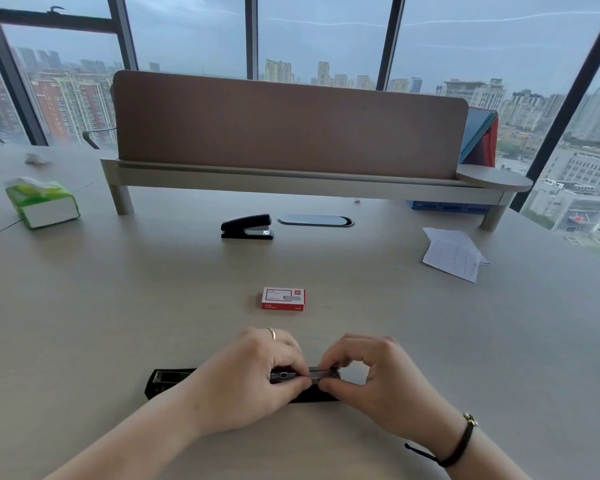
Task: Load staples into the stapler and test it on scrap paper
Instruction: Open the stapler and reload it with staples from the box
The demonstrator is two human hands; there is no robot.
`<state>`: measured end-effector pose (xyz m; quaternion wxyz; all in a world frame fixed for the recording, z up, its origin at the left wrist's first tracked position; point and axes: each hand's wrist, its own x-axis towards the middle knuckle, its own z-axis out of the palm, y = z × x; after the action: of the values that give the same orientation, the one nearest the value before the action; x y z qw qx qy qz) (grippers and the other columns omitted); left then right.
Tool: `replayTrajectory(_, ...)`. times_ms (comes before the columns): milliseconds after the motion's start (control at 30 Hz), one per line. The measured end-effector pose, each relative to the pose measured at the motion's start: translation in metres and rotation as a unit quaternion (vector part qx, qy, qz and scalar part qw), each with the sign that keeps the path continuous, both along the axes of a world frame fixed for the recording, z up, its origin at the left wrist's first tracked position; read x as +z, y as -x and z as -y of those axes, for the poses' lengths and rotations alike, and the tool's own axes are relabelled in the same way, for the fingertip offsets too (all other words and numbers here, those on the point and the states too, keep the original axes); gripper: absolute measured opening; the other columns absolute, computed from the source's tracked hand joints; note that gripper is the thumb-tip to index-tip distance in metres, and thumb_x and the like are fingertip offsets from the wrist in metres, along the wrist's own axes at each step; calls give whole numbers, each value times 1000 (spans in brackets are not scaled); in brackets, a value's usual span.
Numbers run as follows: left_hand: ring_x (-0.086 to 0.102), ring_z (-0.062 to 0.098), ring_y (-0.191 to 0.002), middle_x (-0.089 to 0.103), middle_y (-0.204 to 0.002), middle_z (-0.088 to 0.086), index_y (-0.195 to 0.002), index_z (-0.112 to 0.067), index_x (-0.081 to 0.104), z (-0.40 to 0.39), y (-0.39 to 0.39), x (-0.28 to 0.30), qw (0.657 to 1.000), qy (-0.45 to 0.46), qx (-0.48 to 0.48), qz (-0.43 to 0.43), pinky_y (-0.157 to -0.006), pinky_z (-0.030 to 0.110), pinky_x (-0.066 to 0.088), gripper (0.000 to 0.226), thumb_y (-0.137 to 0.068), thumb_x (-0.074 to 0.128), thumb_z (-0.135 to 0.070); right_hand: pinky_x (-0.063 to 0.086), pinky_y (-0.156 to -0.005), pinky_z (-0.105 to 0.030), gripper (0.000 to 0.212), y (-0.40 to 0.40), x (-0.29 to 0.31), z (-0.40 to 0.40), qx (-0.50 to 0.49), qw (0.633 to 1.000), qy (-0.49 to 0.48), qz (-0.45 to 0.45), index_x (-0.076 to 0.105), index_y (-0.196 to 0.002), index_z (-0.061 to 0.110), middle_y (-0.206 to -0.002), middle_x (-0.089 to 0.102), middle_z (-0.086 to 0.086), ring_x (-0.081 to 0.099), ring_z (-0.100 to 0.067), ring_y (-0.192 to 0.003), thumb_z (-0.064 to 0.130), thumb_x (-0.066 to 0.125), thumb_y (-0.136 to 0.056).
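Head view. A black plastic stapler (236,384), swung fully open, lies flat on the pale wood-grain desk (118,306) directly under both hands. Its top cover extends to the left of the left hand (253,372); the metal staple channel sits between the two hands. The left hand is closed, thumb and fingertips pinching the channel near its middle. The right hand (364,368) is also closed, thumb and forefinger pinched together on a grey strip of staples (321,375) at the right end of the channel.

Step in hand, as judged: seating the strip in the channel. The loading stage is under way; testing is not yet begun.

Next move calls for: the strip pressed level into the track, then the cover folded shut over it. The white creased sheet of scrap paper (452,252) lies well beyond the right hand, toward the far right.

A small red-and-white cardboard staple box (283,298) stands just beyond the hands. Its label carries print, too small to read. A second black stapler (247,226), closed, rests farther off, and a green tissue pack (42,202) lies far left.
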<state>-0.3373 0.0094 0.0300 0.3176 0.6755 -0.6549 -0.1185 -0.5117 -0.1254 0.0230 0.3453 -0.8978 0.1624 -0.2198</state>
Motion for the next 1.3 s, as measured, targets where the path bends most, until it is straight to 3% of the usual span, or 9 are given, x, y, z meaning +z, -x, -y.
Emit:
replayTrajectory(133,63,0,-84,64,-93,-20,-96,-31,77,0,0,-2,1000,-12,-11,9,-73,14,48,13,-88,68,-34,55,-79,-29,28,1,-5,3,-31,999,-36,-4,66,-89,37,-83,73,18,67,-12,-81,31,80,-66)
replayTrajectory(200,61,2,-84,60,-97,-20,-105,-36,74,0,0,-2,999,-28,-25,18,-74,18,49,17,-92,63,-35,55,-79,-31,35,0,-6,3,-32,998,-57,-7,64,-95,38,-86,73,18,66,-12,-79,31,80,-65)
replayTrajectory(333,61,3,-89,58,-101,-20,-113,-39,69,0,0,1,998,-44,-40,30,-80,24,51,21,-94,60,-35,56,-75,-31,31,-1,-8,2,-37,997,-67,-12,67,-91,38,-85,73,15,64,-12,-74,29,83,-66)
replayTrajectory(433,59,-2,-91,62,-101,-20,-118,-45,60,-3,-2,4,998,-47,-16,33,-83,19,50,30,-90,66,-37,52,-65,-28,27,-3,-10,0,-41,996,-78,-29,70,-88,37,-83,72,6,53,-8,-61,30,83,-65)
replayTrajectory(567,56,-7,-96,63,-101,-20,-117,-50,46,-14,-16,10,994,-104,23,17,-90,19,47,46,-79,73,-44,46,-61,-24,22,-5,-12,0,-36,996,-67,-39,73,-86,33,-81,69,1,50,-6,-60,31,83,-67)
replayTrajectory(767,57,-4,-93,64,-94,-22,-102,-43,56,-39,-40,14,983,-158,73,65,-83,16,47,31,-76,73,-49,42,-62,-16,14,-5,-11,1,-26,997,-65,-46,76,-81,27,-82,65,4,51,-2,-63,28,85,-69)
replayTrajectory(900,57,-3,-89,65,-92,-19,-101,-43,57,-51,-47,20,979,-165,95,74,-79,19,49,33,-74,73,-53,43,-65,-20,13,-6,-12,2,-31,996,-61,-50,75,-78,30,-84,66,6,58,-14,-70,31,85,-69)
replayTrajectory(1100,55,-4,-81,60,-88,-19,-98,-40,62,-51,-43,34,966,-185,105,147,-70,17,45,33,-73,69,-61,40,-62,-14,15,-6,-10,2,-27,996,-57,-58,73,-73,36,-79,64,17,54,-1,-65,29,85,-70)
replayTrajectory(1300,60,8,-87,58,-98,-17,-102,-40,65,-37,-26,60,925,-159,131,320,-72,29,47,50,-62,69,-69,39,-62,-12,17,-5,-11,1,-29,996,-57,-62,71,-70,38,-78,63,18,53,0,-65,29,85,-71)
